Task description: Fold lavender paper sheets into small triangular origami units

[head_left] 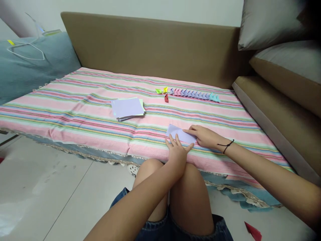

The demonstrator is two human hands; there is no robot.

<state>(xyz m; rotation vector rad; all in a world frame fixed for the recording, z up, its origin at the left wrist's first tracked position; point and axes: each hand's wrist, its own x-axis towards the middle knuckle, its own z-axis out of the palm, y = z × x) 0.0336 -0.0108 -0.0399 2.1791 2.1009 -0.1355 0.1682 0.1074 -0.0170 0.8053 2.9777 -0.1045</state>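
Observation:
A folded sheet of light purple paper (184, 135) lies flat on the striped cloth in front of my knees. My left hand (177, 152) rests on its near edge with the fingers spread, pressing it down. From the right, my right hand (207, 136) touches the paper's upper right part with the index finger stretched out; its other fingers are partly curled and not gripping anything I can see. Beyond, a stack of coloured paper sheets (129, 107) sits to the left, purple on top.
A row of small folded paper pieces (193, 94) stands farther back, with loose green (158, 91), yellow (165, 89) and red (166, 98) pieces beside it. Cushions (281, 110) are piled at the right. A red folded paper (253, 231) lies on the floor.

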